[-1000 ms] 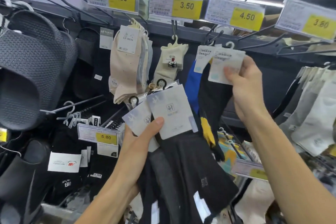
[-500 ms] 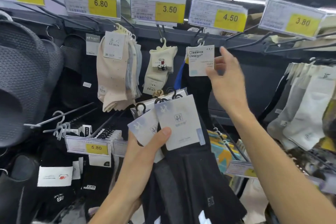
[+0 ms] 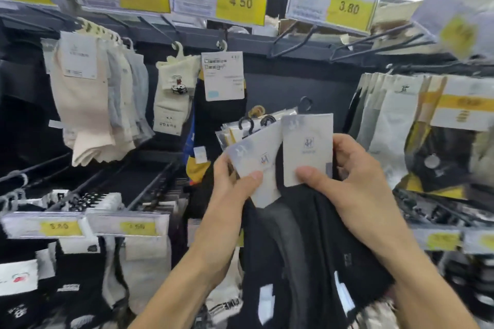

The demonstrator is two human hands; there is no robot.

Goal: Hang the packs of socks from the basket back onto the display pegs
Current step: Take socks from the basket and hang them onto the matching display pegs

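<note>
My left hand (image 3: 232,184) grips a fanned bundle of sock packs (image 3: 256,157) with white cards and black hooks, the dark socks hanging below. My right hand (image 3: 352,176) pinches the front pack (image 3: 307,149) of that bundle by its white card, thumb on the card's lower edge. Above, a black sock pack with a "Classics Design" card (image 3: 222,76) hangs on the peg under the 4.50 tag (image 3: 240,2). The empty peg (image 3: 296,44) under the 3.80 tag juts out to the right of it. No basket is visible.
Cream socks (image 3: 173,93) and a row of beige and grey packs (image 3: 101,104) hang at the left. White and grey packs (image 3: 387,120) hang at the right. Lower pegs with price tags (image 3: 125,226) and black socks fill the bottom left.
My right hand let go of the "Classics Design" pack, now hanging on its peg, and came down to grip the front pack in my left hand's bundle. The view shifted right.
</note>
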